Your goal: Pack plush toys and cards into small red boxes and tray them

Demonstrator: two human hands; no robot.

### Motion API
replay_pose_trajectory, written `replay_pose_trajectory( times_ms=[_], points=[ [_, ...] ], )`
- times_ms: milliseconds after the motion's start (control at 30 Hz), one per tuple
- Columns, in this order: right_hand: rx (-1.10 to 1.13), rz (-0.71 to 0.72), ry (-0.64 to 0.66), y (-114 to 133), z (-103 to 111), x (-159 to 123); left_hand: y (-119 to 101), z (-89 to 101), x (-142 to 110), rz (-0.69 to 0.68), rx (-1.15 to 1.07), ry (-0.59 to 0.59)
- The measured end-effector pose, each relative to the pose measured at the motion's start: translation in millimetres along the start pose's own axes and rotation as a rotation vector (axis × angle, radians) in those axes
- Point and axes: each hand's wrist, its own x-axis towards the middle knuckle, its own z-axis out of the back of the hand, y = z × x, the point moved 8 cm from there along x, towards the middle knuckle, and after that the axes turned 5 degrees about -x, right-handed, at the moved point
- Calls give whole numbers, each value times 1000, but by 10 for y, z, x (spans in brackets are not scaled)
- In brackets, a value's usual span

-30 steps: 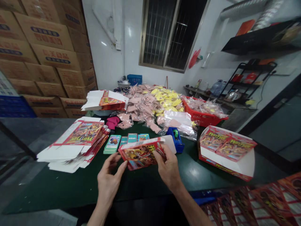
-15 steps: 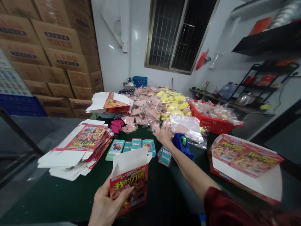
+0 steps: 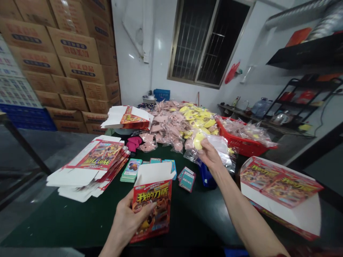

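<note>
A: Since the earlier frame, the right hand has shifted rightward beside the packet pile; a yellow packet now shows at its fingertips. State of the fingers?

B: Right fingers: clamped on the yellow packet, thumb uppermost. Left hand: fingers clamped on a red box, thumb across its printed face.

A: Locate the packet from the left fingers.

B: Beyond them and to their right, well apart. The right hand is nearer, being in contact.

A: Box axis?

B: Long axis runs away from the wearer. The white flap stands raised at the far end, beyond the left fingers. Relative to the right fingers, this flap lies left and nearer the wearer. Loose cards lie on the tabletop between flap and right wrist.
</note>
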Motion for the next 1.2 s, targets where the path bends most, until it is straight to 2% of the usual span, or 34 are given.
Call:
replay_pose_trajectory(
  times_ms=[67, 167, 233, 300, 433, 567, 700, 767, 867, 933, 1033, 1067, 1133, 1200],
  points=[
    [143, 73, 44, 287, -32, -284, -19, -203, 20, 5, 0, 117],
    [395, 195, 150, 670, -210, -726, -16, -461, 2, 45, -90, 249],
    [465, 248, 207, 790, -339, -963, -7, -566, -35, 79, -187, 308],
    [395, 277, 217, 781, -409, -1119, 3, -589, -71, 98, -256, 327],
    [163, 344, 187, 683, -309, -1228, 18, -468, -100, 84, -268, 271],
    [134, 259, 360, 677, -178, -1159, -19, -405, -115, 44, -213, 283],
    [85, 137, 504, 673, -145, -1084, -92, -456, -156, 10, -152, 379],
    [-11, 199, 450, 694, -160, -1121, -117, -485, -171, -2, -146, 404],
    [-194, 439, 232, 789, -197, -1335, -140, -514, -174, -26, -167, 396],
    [-315, 535, 240, 798, -303, -1517, -149, -515, -165, -48, -163, 371],
    [-434, 574, 385, 805, -352, -1661, -169, -479, -145, -87, -118, 309],
    [-465, 614, 364, 860, -289, -1676, -182, -463, -140, -104, -92, 289],
    [-518, 765, 226, 1036, -135, -1732, -221, -434, -140, -155, -29, 256],
    [-564, 944, 157, 1150, -144, -1898, -250, -417, -160, -206, 28, 240]
  ],
)
